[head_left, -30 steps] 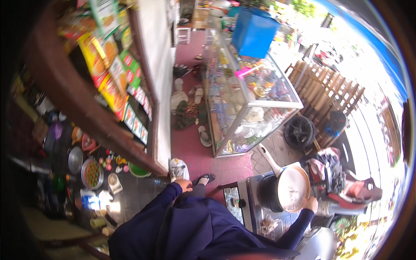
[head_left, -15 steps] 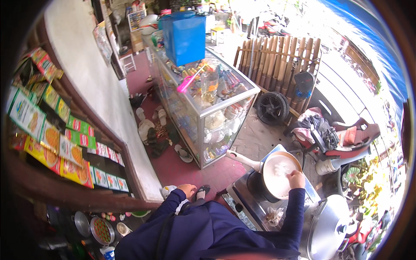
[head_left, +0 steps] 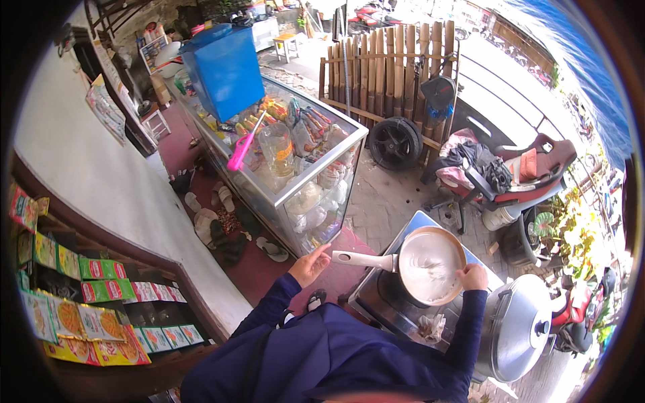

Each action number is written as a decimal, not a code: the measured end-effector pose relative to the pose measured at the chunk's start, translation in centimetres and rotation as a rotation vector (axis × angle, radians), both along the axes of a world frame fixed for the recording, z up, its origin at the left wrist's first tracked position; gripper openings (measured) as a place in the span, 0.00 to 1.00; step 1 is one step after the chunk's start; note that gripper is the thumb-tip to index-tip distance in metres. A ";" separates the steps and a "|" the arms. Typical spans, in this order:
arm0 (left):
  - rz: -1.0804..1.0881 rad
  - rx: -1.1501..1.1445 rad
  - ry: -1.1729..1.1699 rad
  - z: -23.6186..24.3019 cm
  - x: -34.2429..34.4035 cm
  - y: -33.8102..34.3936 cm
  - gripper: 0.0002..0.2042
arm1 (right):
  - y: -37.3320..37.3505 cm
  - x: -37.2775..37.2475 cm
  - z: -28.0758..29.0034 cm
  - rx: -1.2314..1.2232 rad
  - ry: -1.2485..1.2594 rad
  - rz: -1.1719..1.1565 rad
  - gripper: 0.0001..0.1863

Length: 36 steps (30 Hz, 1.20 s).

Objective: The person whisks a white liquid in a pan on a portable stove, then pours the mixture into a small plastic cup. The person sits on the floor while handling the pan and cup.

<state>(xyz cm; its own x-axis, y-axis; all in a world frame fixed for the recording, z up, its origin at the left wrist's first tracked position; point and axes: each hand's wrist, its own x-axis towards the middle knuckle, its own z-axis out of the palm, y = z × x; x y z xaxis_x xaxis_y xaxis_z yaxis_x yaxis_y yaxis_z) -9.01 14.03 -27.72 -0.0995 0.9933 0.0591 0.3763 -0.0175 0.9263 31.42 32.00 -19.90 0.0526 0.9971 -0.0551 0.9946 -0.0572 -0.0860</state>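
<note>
A frying pan with a pale handle sits on a gas stove. It holds a milky white liquid with a thicker, ridged patch near the middle. At the pan's right rim, my right hand is closed; whatever it grips is hidden by the fingers. My left hand hovers just left of the handle's end, fingers stretched out and holding nothing. On the stove's near side lies a crumpled, pale brownish bundle.
A large lidded metal pot stands right of the stove. Ahead is a glass display case carrying a blue box, a glass jug and a pink-handled tool. Packets hang at left; an office chair stands at right.
My left hand has risen from beside my body toward the pan handle. The right hand stays at the pan's rim, and the white liquid's surface has shifted. My view has turned right.
</note>
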 end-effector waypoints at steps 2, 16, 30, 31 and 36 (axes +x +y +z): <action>-0.061 0.003 0.000 0.7 0.0 1.5 0.28 | -0.3 -0.1 0.1 0.176 0.057 -0.013 0.12; -0.262 0.039 0.033 2.1 0.7 5.2 0.21 | -0.1 0.3 -1.0 -0.099 0.308 0.164 0.13; -0.279 -0.003 0.023 3.0 1.3 5.8 0.17 | -1.9 -0.6 0.8 0.080 0.014 -0.093 0.11; -0.271 0.004 0.021 3.0 1.4 5.8 0.17 | -1.8 -0.7 0.8 0.142 0.049 -0.099 0.11; -0.259 0.036 0.047 2.9 1.5 5.9 0.17 | -1.1 -1.1 0.8 -0.139 0.218 0.157 0.12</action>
<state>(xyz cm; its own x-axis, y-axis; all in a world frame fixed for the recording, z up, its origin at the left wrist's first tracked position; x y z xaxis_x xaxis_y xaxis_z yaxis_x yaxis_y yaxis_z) -7.55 19.93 -24.80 0.1617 0.9824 0.0939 0.3977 -0.1520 0.9048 30.29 30.93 -19.05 -0.1299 0.9742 -0.1846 0.9512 0.0699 -0.3004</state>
